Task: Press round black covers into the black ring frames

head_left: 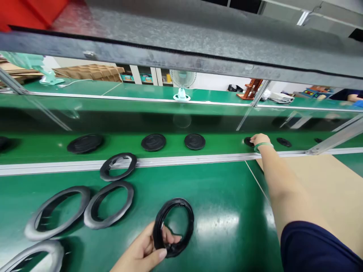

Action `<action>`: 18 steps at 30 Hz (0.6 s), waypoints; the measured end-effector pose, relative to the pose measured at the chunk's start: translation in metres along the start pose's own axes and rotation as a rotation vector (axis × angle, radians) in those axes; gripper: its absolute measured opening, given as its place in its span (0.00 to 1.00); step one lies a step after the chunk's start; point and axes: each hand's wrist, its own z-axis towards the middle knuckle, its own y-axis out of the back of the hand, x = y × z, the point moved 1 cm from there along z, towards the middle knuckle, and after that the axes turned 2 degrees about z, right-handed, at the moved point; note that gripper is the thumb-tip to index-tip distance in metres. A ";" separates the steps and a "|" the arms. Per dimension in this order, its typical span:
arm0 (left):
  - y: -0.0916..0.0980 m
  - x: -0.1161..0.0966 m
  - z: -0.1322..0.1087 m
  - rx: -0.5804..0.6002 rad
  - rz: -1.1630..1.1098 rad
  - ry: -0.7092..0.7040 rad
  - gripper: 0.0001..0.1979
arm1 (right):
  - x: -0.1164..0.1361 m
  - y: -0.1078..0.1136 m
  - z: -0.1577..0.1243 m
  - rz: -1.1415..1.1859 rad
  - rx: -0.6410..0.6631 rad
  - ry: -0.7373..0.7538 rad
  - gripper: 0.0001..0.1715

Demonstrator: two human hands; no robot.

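My left hand (151, 245) is closed around the lower left edge of a glossy black plastic ring (189, 215), thumb in front and fingers through its opening. The ring is held tilted above the green tabletop. At the far right my right arm stretches out over the green strip behind the rail. My right hand (258, 139), with a green bangle at the wrist, pinches the edge of a round black disc (248, 142). Part of that disc is hidden by the fingers. A similar flat disc (194, 141) lies farther left on the strip, beside another black disc (153, 142).
Several grey-black rings, among them one ring (129, 198), lie at the left; a smaller ring (103, 172) rests against the metal rail (172, 161). Brown board (314, 189) covers the table's right. Overhead runs a metal shelf (181, 30). A small fan (181, 94) stands behind.
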 end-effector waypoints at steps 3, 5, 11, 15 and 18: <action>0.000 -0.004 -0.001 -0.008 0.160 -0.002 0.19 | 0.047 0.008 -0.041 0.150 0.001 0.100 0.09; 0.000 -0.010 -0.005 -0.073 0.292 -0.005 0.18 | 0.086 0.016 -0.095 0.352 -0.044 0.255 0.09; 0.002 -0.023 -0.008 -0.148 0.310 -0.032 0.20 | 0.183 0.048 -0.316 0.691 0.106 0.953 0.07; 0.001 -0.020 -0.006 -0.188 0.283 -0.054 0.28 | 0.205 0.038 -0.396 0.636 0.015 1.178 0.12; 0.000 -0.017 -0.006 -0.222 0.292 -0.041 0.31 | 0.208 0.020 -0.409 0.594 -0.053 1.244 0.13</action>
